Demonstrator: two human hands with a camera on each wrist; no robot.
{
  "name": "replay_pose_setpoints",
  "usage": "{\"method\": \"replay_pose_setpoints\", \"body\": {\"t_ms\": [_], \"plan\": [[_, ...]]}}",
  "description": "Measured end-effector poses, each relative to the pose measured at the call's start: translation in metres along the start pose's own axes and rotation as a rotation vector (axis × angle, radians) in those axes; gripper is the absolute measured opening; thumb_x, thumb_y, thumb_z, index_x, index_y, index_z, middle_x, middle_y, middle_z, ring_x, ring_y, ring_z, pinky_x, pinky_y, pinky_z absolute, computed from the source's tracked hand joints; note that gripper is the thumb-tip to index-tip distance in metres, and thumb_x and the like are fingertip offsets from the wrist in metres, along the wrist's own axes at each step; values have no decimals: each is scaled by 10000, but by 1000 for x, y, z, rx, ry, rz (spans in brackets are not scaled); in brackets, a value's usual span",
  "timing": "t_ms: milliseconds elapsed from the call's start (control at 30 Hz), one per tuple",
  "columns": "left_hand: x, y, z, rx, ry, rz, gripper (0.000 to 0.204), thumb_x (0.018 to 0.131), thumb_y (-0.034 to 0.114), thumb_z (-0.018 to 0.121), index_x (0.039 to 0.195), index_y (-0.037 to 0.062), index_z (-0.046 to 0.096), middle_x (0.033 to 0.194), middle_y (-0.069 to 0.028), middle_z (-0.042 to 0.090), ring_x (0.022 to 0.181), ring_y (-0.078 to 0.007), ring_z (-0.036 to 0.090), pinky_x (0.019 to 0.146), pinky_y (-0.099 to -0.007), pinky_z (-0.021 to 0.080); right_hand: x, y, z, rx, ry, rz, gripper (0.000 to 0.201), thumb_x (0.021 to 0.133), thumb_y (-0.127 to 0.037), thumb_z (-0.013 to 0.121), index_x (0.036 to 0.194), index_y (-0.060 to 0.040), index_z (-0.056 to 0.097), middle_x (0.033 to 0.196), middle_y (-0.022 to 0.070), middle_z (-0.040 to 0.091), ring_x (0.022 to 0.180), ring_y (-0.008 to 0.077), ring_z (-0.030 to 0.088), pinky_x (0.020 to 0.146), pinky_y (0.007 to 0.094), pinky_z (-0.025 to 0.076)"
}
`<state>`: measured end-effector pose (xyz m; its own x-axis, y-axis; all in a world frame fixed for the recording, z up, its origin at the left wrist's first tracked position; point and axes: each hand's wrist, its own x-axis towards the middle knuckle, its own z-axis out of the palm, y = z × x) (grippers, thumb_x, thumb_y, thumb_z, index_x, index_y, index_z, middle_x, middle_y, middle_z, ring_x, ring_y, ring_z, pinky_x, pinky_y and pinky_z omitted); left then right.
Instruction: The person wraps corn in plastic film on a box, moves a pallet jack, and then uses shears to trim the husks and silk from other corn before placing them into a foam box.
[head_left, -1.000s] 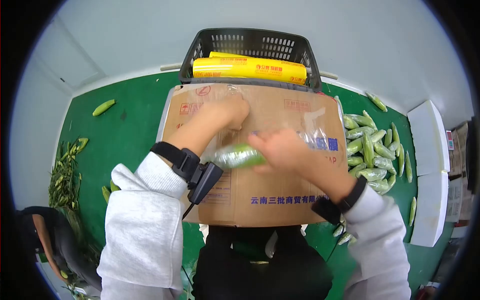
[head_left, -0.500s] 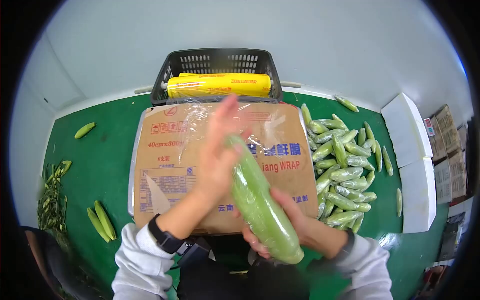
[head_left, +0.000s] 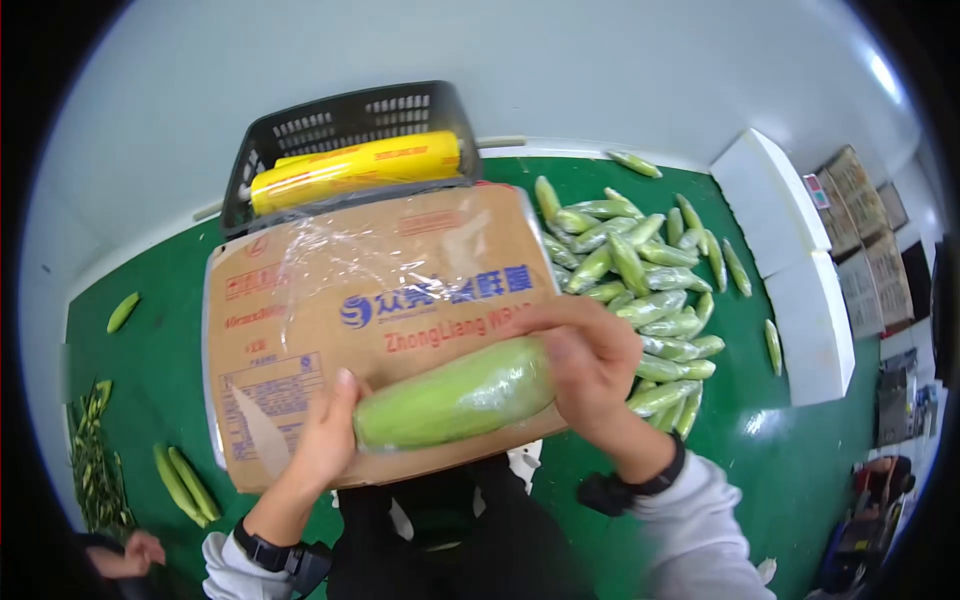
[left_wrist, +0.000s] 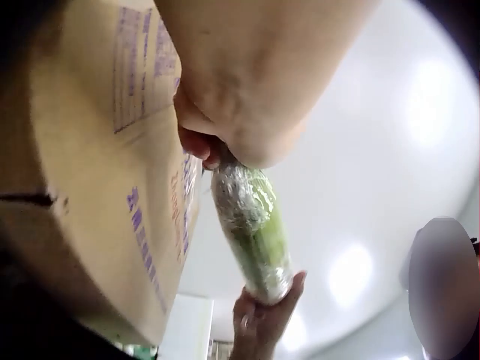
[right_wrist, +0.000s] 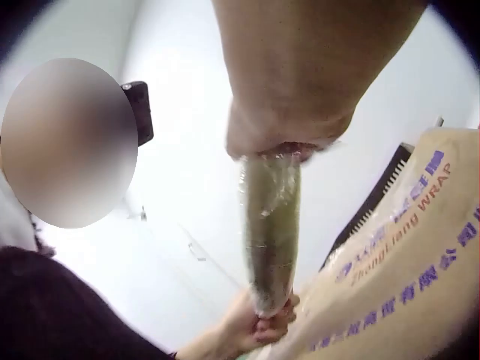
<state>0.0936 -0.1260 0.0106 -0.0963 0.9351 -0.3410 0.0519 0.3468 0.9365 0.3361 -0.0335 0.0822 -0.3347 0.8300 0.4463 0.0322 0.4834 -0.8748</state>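
Note:
A green ear of corn in its husk, covered in clear film, lies nearly level above the front of a cardboard box. At its left end my left hand grips it, the thumb along the near side and the other fingers partly hidden beneath. My right hand holds the opposite end with bent fingers, slightly blurred. From the left wrist, the film on the corn looks crumpled near the left hand. The right wrist view shows the left hand's fingers curled round the far end.
Behind the box, a black basket holds yellow film rolls. Clear film covers the box's back part. Many wrapped ears are heaped at right beside white foam boxes. At left lie unwrapped ears, husk scraps and another person's hand.
The left hand left the box-top film and came to the corn. The corn swung from steep to nearly level, and the hands now hold opposite ends. The head view turned right.

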Motion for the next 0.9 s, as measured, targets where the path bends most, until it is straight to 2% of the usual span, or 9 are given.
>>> {"method": "replay_pose_setpoints", "body": {"t_ms": [67,100,200,267,333,533,567,800,900], "plan": [[-10,24,6,-242,-303,-392,545,1008,440,232,901,30,574,576,-59,536,440,-92,455,379,-243,335,11,-4,7,259,211,-171,301,913,-208,556,1121,9,574,888,120,649,760,171,610,713,282,485],[-15,34,7,-359,-445,-588,545,1007,446,225,953,27,570,569,-61,537,434,-95,459,376,-237,338,19,-23,29,540,386,64,300,958,-254,449,1080,8,528,801,115,634,749,195,615,716,304,497],[-21,41,3,-237,-433,-498,477,994,415,328,1190,4,471,775,-106,598,686,-157,575,621,-285,468,21,-15,32,734,77,121,317,964,-342,396,1017,-34,443,720,125,572,698,231,591,725,380,507],[-23,53,24,241,-269,278,484,969,374,410,1268,-5,398,979,-138,569,904,-201,550,806,-332,435,31,-17,28,817,167,142,314,961,-378,417,984,-64,425,704,118,533,685,255,581,729,397,507],[-30,63,35,377,-251,576,540,941,335,478,1326,-14,332,1143,-159,517,1079,-234,500,935,-372,391,43,-17,25,1040,319,239,318,952,-387,440,1017,-76,420,753,116,543,727,262,586,755,409,500],[1,118,48,350,-614,84,572,932,309,525,1358,0,301,1218,-188,483,1148,-309,497,949,-388,406,-17,21,26,891,211,649,608,851,-529,533,1211,-52,424,975,123,604,914,276,607,817,408,491],[0,108,43,477,-608,243,553,924,304,537,1345,8,333,1206,-186,488,1123,-318,504,937,-389,416,-20,38,4,950,221,805,623,838,-554,538,1180,-40,453,927,119,608,878,269,616,777,402,506],[-15,0,-30,886,-162,588,447,805,182,671,1218,66,547,1196,-149,510,1073,-336,515,909,-414,433,37,239,-223,741,896,663,347,837,-258,671,1026,-7,524,889,105,593,759,213,609,683,288,561],[-8,-12,-57,1062,190,570,514,745,117,711,1229,78,541,1260,-155,476,1151,-358,468,964,-418,399,45,189,-150,548,428,545,348,856,-191,649,1117,-21,494,1043,113,584,895,223,595,773,297,519]]}}
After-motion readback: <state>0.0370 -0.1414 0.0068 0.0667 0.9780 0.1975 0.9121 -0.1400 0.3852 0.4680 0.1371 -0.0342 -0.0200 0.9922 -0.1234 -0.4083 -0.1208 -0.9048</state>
